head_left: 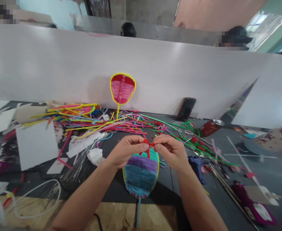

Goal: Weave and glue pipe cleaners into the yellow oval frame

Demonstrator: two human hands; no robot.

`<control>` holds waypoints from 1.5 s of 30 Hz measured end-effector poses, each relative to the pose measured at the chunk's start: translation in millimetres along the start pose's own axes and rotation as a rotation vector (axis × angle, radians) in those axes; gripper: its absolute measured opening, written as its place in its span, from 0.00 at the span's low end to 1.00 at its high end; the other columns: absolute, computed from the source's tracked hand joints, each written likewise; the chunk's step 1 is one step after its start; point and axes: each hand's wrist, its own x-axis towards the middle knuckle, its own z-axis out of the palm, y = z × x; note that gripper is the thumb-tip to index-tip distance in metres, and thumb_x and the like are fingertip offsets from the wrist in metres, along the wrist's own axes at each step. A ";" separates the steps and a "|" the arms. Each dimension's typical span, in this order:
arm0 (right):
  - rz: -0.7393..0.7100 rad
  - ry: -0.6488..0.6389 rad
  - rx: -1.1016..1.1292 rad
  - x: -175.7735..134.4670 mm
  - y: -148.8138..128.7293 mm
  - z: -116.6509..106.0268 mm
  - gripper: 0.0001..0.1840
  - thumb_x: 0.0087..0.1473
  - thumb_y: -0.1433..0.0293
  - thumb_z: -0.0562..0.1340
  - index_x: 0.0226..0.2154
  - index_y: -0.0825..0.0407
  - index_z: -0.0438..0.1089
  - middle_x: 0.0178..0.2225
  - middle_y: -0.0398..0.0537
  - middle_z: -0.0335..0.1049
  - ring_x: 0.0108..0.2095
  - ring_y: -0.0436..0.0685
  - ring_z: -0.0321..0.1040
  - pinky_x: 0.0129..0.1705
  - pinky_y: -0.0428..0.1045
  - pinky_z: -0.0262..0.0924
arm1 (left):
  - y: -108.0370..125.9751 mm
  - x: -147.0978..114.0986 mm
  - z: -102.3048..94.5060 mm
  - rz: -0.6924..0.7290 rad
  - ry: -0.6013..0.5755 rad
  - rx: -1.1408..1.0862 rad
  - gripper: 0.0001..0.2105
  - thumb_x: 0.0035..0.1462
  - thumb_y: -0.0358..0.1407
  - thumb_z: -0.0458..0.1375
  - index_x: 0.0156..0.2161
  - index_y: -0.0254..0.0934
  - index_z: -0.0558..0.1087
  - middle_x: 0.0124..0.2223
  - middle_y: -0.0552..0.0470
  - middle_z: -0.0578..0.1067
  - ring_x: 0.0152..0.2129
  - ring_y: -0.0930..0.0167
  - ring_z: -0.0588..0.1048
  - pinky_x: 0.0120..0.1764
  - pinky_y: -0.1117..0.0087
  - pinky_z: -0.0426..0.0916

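Between my two hands is a red pipe cleaner, bent into a small bow-like shape with loops and hanging ends. My left hand pinches its left side between thumb and fingers. On the other side, my right hand grips the right end with fingertips pressed together. Just below them lies a fan-shaped piece wrapped in teal, purple and blue pipe cleaners, with a yellow edge and a blue stem; my hands partly cover its top. A finished-looking pink and red fan with a yellow rim stands against the white partition.
Heaps of coloured pipe cleaners spread behind my hands. To the right are a blue glue gun, a red can, a phone and a purple tool. White card and a white cable lie left. People sit beyond the partition.
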 end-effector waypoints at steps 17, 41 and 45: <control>-0.072 -0.093 0.128 2.3 4.8 2.6 0.04 0.53 0.67 0.64 0.33 0.48 0.75 0.30 0.45 0.73 0.30 0.50 0.69 0.30 0.46 0.66 | 1.1 -2.9 3.6 -0.102 -0.098 -0.156 0.08 0.45 0.35 0.66 0.26 0.32 0.75 0.21 0.53 0.74 0.18 0.78 0.67 0.24 0.76 0.59; -0.354 -0.059 -0.805 -1.6 -15.0 -2.8 0.09 0.55 0.76 0.57 0.34 0.50 0.71 0.31 0.48 0.72 0.32 0.53 0.69 0.36 0.48 0.64 | 7.5 -7.4 8.4 0.348 0.178 0.900 0.07 0.54 0.35 0.57 0.27 0.36 0.73 0.25 0.57 0.73 0.25 0.75 0.70 0.31 0.75 0.62; -0.117 -0.051 -0.679 -1.9 -16.7 1.9 0.07 0.50 0.76 0.57 0.30 0.52 0.71 0.25 0.43 0.70 0.26 0.50 0.66 0.30 0.45 0.61 | 6.0 -6.5 6.4 0.379 0.172 0.906 0.08 0.55 0.37 0.57 0.28 0.37 0.73 0.26 0.56 0.73 0.26 0.75 0.70 0.31 0.75 0.62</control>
